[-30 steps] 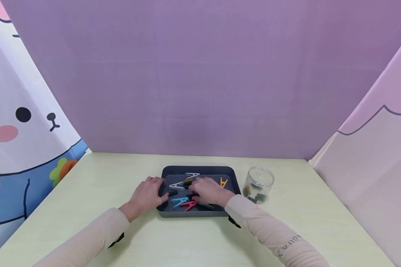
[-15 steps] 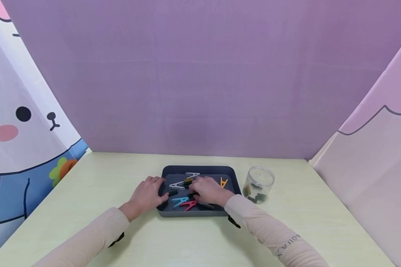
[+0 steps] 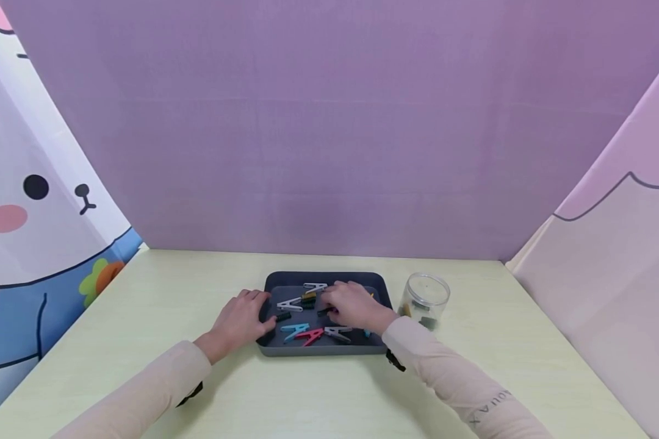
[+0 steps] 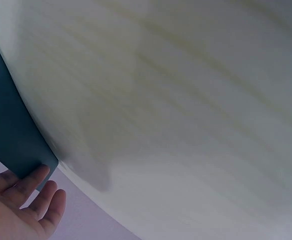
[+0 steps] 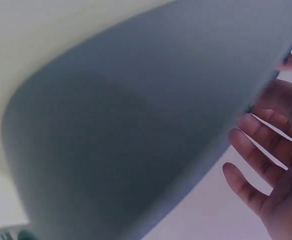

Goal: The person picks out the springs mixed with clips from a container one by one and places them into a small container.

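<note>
A dark grey tray (image 3: 329, 351) lies on the table with clothespins and small ribbed, coil-like springs in it. My left hand (image 3: 240, 322) holds its left side, thumb over the rim; in the left wrist view the fingers (image 4: 38, 177) touch the outer wall near a corner. Over the tray's middle, my right hand (image 3: 356, 306) pinches a small black spring (image 3: 325, 311). Nearby lie a blue clothespin (image 3: 295, 330), a red clothespin (image 3: 310, 336), a grey clothespin (image 3: 337, 333) and a black spring (image 3: 283, 316). The right wrist view shows mainly the tray's outer wall (image 5: 125, 120).
Right of the tray stands a clear round jar (image 3: 428, 292) with several dark and gold pieces inside. White clothespins (image 3: 315, 286) and a gold spring (image 3: 309, 296) lie toward the tray's back. A purple cloth (image 3: 329, 134) hangs behind the pale table (image 3: 285, 396).
My right hand has shifted right and slightly back with the black spring, uncovering the grey clothespin and now mostly covering the yellow one. The left hand stays at the tray's side.
</note>
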The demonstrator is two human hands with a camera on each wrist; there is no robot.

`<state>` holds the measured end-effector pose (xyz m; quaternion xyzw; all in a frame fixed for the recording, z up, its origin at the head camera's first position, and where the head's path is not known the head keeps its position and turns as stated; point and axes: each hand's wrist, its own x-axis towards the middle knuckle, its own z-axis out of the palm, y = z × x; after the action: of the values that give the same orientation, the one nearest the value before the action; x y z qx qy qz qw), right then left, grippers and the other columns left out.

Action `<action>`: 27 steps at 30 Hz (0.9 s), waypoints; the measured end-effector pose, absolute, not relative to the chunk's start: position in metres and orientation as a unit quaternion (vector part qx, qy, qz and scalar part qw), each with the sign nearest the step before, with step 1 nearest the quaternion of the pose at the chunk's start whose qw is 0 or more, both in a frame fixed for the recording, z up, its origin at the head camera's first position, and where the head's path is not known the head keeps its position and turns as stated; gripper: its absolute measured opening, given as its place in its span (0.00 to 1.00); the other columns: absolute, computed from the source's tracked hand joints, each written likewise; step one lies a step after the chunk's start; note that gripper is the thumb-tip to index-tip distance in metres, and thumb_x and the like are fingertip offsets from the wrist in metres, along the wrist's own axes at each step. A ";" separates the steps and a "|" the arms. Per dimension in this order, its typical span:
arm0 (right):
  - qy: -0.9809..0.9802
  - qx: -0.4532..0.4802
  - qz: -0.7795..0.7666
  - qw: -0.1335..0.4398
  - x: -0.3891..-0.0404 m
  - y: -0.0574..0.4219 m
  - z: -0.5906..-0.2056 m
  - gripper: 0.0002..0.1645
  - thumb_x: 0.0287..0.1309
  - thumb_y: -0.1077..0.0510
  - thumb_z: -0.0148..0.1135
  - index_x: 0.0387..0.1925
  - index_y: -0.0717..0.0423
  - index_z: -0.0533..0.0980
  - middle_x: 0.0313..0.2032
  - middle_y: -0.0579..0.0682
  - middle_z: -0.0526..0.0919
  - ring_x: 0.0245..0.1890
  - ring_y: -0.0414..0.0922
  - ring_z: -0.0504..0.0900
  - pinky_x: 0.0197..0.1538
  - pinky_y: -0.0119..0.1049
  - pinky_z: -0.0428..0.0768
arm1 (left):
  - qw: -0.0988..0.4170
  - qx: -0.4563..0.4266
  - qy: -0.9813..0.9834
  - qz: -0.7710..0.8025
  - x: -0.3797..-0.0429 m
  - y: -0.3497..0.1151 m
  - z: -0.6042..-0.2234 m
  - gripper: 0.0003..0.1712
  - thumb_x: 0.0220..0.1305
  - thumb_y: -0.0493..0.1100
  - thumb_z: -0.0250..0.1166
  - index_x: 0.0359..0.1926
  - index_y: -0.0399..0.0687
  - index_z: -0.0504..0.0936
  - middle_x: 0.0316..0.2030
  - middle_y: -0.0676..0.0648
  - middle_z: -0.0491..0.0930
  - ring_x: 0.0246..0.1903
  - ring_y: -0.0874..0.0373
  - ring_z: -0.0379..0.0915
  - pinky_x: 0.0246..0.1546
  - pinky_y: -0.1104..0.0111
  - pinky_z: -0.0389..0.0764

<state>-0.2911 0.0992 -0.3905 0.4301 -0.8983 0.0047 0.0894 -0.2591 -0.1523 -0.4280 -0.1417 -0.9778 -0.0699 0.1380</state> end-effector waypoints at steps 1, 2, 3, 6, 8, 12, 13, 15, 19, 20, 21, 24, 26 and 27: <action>-0.899 0.427 0.005 0.093 -0.291 0.101 -0.389 0.03 0.51 0.58 0.62 0.28 0.45 0.77 0.28 0.39 0.79 0.26 0.37 0.68 0.29 0.31 0.64 | 0.138 -0.142 -0.978 -0.070 -0.259 -0.152 -0.428 0.30 0.52 0.57 0.61 0.51 0.41 0.75 0.48 0.42 0.78 0.48 0.46 0.71 0.46 0.54 0.76; -0.901 0.423 0.003 0.096 -0.291 0.103 -0.387 0.02 0.51 0.57 0.62 0.27 0.45 0.77 0.28 0.39 0.79 0.26 0.37 0.68 0.29 0.31 0.66 | 0.138 -0.142 -0.978 -0.070 -0.259 -0.152 -0.428 0.30 0.52 0.57 0.61 0.51 0.41 0.75 0.48 0.42 0.78 0.48 0.46 0.71 0.46 0.54 0.76; -0.903 0.419 0.003 0.098 -0.291 0.106 -0.386 0.02 0.51 0.57 0.63 0.27 0.45 0.77 0.28 0.39 0.79 0.26 0.37 0.68 0.30 0.32 0.68 | 0.138 -0.142 -0.978 -0.069 -0.259 -0.152 -0.429 0.31 0.52 0.57 0.61 0.51 0.41 0.75 0.48 0.42 0.78 0.48 0.46 0.71 0.46 0.54 0.76; -0.909 0.405 0.005 0.102 -0.290 0.113 -0.381 0.03 0.49 0.56 0.64 0.29 0.46 0.79 0.29 0.40 0.80 0.28 0.38 0.71 0.33 0.35 0.73 | 0.137 -0.141 -0.978 -0.071 -0.260 -0.152 -0.429 0.31 0.52 0.57 0.61 0.51 0.41 0.75 0.48 0.41 0.78 0.49 0.46 0.71 0.47 0.54 0.75; -0.912 0.396 0.003 0.104 -0.289 0.119 -0.378 0.04 0.49 0.56 0.64 0.30 0.46 0.79 0.30 0.40 0.80 0.30 0.38 0.73 0.36 0.37 0.75 | 0.137 -0.142 -0.978 -0.071 -0.260 -0.152 -0.429 0.31 0.52 0.57 0.61 0.51 0.41 0.75 0.48 0.41 0.78 0.49 0.46 0.71 0.47 0.54 0.75; -0.915 0.387 0.002 0.118 -0.287 0.130 -0.371 0.06 0.46 0.57 0.65 0.31 0.48 0.80 0.31 0.41 0.81 0.32 0.40 0.74 0.37 0.37 0.76 | 0.138 -0.143 -0.977 -0.072 -0.260 -0.153 -0.429 0.31 0.52 0.57 0.61 0.51 0.41 0.75 0.48 0.41 0.78 0.49 0.46 0.71 0.47 0.54 0.75; -0.915 0.386 0.001 0.122 -0.287 0.133 -0.370 0.06 0.46 0.57 0.65 0.30 0.48 0.80 0.31 0.41 0.81 0.32 0.40 0.74 0.36 0.37 0.75 | 0.138 -0.143 -0.977 -0.073 -0.260 -0.153 -0.429 0.31 0.52 0.57 0.61 0.51 0.41 0.75 0.48 0.41 0.78 0.49 0.46 0.71 0.46 0.54 0.75; -0.916 0.381 0.003 0.127 -0.287 0.139 -0.366 0.06 0.45 0.57 0.66 0.30 0.49 0.80 0.30 0.42 0.82 0.31 0.40 0.74 0.34 0.37 0.75 | 0.138 -0.144 -0.977 -0.073 -0.260 -0.153 -0.429 0.31 0.52 0.57 0.62 0.51 0.41 0.75 0.48 0.41 0.78 0.48 0.46 0.71 0.46 0.54 0.75; -0.922 0.365 0.007 0.127 -0.287 0.151 -0.359 0.06 0.45 0.57 0.66 0.29 0.49 0.80 0.30 0.43 0.82 0.30 0.40 0.72 0.32 0.37 0.73 | 0.138 -0.145 -0.977 -0.071 -0.259 -0.154 -0.429 0.31 0.52 0.57 0.62 0.51 0.41 0.75 0.48 0.41 0.77 0.48 0.46 0.71 0.46 0.54 0.75; -0.925 0.360 0.009 0.126 -0.287 0.154 -0.357 0.06 0.45 0.57 0.66 0.29 0.49 0.80 0.30 0.43 0.82 0.30 0.40 0.72 0.33 0.37 0.73 | 0.137 -0.145 -0.977 -0.071 -0.259 -0.154 -0.429 0.31 0.52 0.57 0.62 0.51 0.41 0.75 0.48 0.41 0.77 0.49 0.46 0.71 0.46 0.54 0.75; -0.926 0.356 0.013 0.126 -0.287 0.157 -0.356 0.06 0.45 0.58 0.66 0.30 0.50 0.79 0.30 0.43 0.82 0.30 0.40 0.72 0.33 0.38 0.74 | 0.137 -0.144 -0.977 -0.071 -0.260 -0.154 -0.429 0.31 0.52 0.57 0.62 0.51 0.41 0.75 0.48 0.41 0.77 0.49 0.46 0.71 0.46 0.54 0.75; -0.930 0.344 0.024 0.130 -0.287 0.167 -0.351 0.08 0.45 0.58 0.67 0.31 0.50 0.79 0.31 0.43 0.82 0.32 0.41 0.74 0.35 0.38 0.75 | 0.136 -0.144 -0.978 -0.072 -0.260 -0.154 -0.430 0.31 0.52 0.57 0.62 0.51 0.41 0.75 0.49 0.41 0.77 0.49 0.46 0.71 0.47 0.54 0.75; -0.933 0.334 0.033 0.132 -0.287 0.174 -0.347 0.07 0.45 0.58 0.66 0.31 0.50 0.79 0.32 0.43 0.81 0.32 0.41 0.74 0.34 0.38 0.75 | 0.136 -0.144 -0.978 -0.072 -0.260 -0.154 -0.429 0.31 0.52 0.57 0.62 0.51 0.41 0.75 0.49 0.41 0.77 0.49 0.45 0.71 0.47 0.54 0.75; -0.934 0.330 0.037 0.135 -0.287 0.178 -0.346 0.07 0.45 0.58 0.66 0.31 0.50 0.79 0.32 0.43 0.81 0.32 0.41 0.74 0.34 0.38 0.75 | 0.135 -0.144 -0.978 -0.072 -0.259 -0.154 -0.429 0.31 0.52 0.57 0.62 0.51 0.41 0.75 0.49 0.41 0.77 0.49 0.46 0.71 0.47 0.54 0.75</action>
<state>-0.2866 0.1776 -0.3457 0.3296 -0.9337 0.0370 0.1351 -0.2594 -0.1543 -0.4289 -0.1437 -0.9777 -0.0721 0.1352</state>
